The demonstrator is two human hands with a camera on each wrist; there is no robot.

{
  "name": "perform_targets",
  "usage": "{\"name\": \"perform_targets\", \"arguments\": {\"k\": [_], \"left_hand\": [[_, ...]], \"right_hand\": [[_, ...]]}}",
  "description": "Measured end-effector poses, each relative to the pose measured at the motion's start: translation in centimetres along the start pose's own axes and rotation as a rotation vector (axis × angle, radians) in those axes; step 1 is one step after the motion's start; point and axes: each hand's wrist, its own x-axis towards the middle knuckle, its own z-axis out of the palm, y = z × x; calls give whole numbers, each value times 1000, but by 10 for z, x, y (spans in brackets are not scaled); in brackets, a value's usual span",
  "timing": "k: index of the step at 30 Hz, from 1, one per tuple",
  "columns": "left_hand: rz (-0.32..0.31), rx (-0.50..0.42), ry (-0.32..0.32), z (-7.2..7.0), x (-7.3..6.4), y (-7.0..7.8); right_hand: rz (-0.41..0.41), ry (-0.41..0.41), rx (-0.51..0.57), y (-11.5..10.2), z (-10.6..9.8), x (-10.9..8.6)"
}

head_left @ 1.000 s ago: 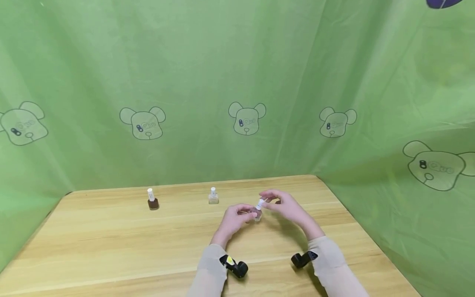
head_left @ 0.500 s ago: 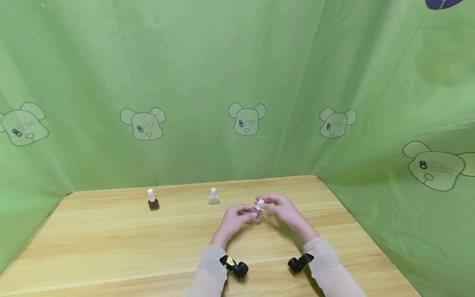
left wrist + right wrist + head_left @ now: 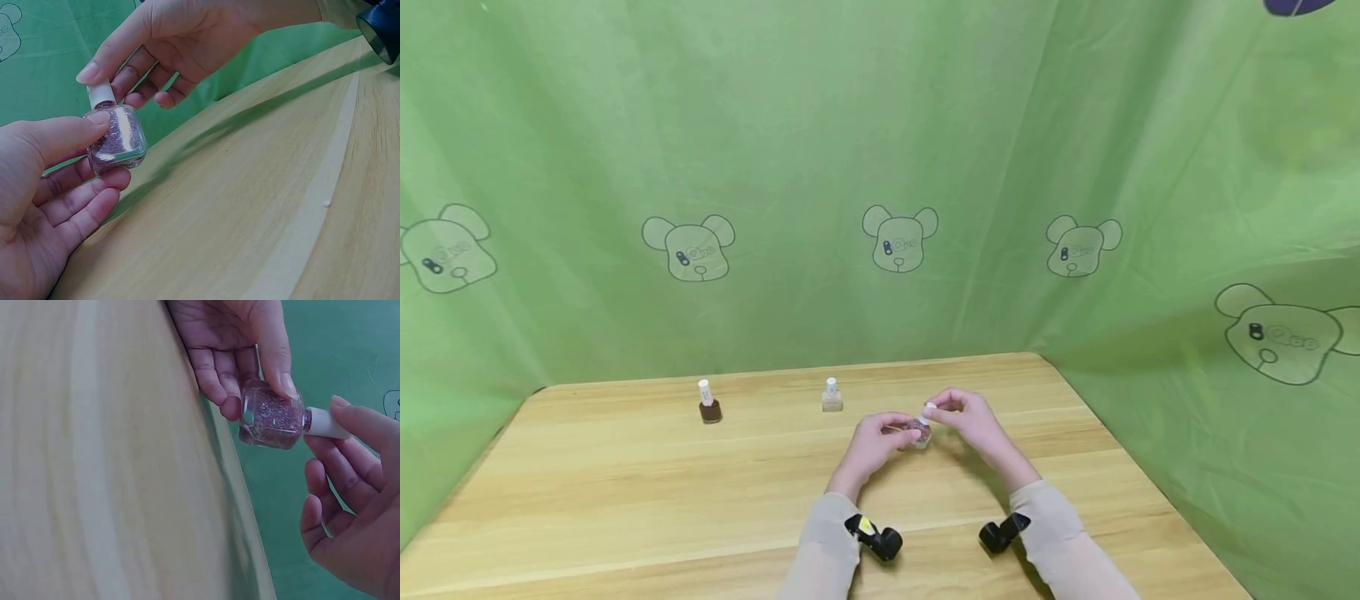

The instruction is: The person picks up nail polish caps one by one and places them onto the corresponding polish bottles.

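A nail polish bottle (image 3: 275, 422) with pink-purple glitter in clear glass is between both hands, above the table. My left hand (image 3: 872, 442) grips its glass body, thumb on the near face and fingers behind and beneath. The white cap (image 3: 327, 423) is pinched between the thumb and index finger of my right hand (image 3: 973, 421). Its other fingers curl loosely below, apart from the glass. In the right wrist view a short stretch of neck shows between cap and shoulder. The left wrist view has the bottle (image 3: 119, 140) tilted, cap up.
On the wooden table (image 3: 625, 483) stand a dark red nail polish bottle (image 3: 710, 410) at the back left and a clear one (image 3: 831, 398) near the back middle. Green curtain (image 3: 805, 150) surrounds the far and side edges. Black cameras (image 3: 880, 542) sit on both wrists.
My right hand has shifted a little to the left and changed its finger position on the cap. The left hand keeps its hold almost unmoved. The two standing bottles stay put.
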Motion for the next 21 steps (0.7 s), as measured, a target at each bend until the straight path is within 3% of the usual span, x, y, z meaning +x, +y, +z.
{"name": "perform_targets", "arguments": {"k": [6,11,15,21], "left_hand": [[16,7,0,1,-2,4],[11,-5,-13,-1,-11,22],[21,0,-5,-2,-18,34],[11,1,13,-1,-19,35]], "right_hand": [[13,71,38,0,5,0],[37,94,46,-1,7,0],[16,29,39,0,5,1],[-31,-131,92,3,-1,1]]}}
